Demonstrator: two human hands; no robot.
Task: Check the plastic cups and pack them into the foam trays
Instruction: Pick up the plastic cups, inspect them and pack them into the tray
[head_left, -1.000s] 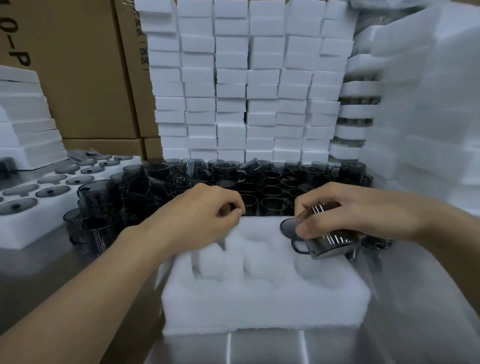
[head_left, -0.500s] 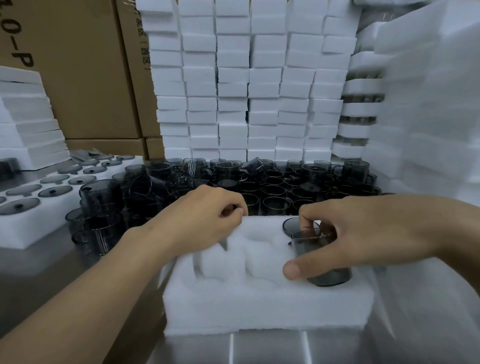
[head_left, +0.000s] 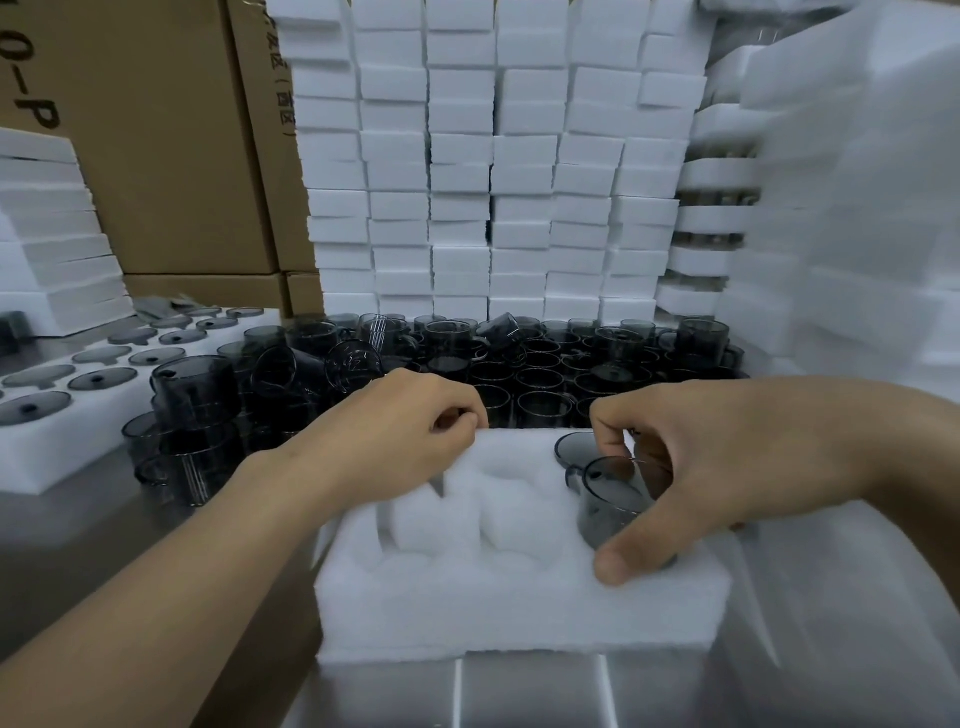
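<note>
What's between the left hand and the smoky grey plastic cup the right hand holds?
Head view: only empty hollows of the white foam tray lie between the left hand and the smoky grey plastic cup.

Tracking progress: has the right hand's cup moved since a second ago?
Yes: the smoky cup was lowered from above the foam tray into its right-hand pocket.

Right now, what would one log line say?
left hand: pinches tray edge | right hand: holds cup in tray pocket | stage: packing
</note>
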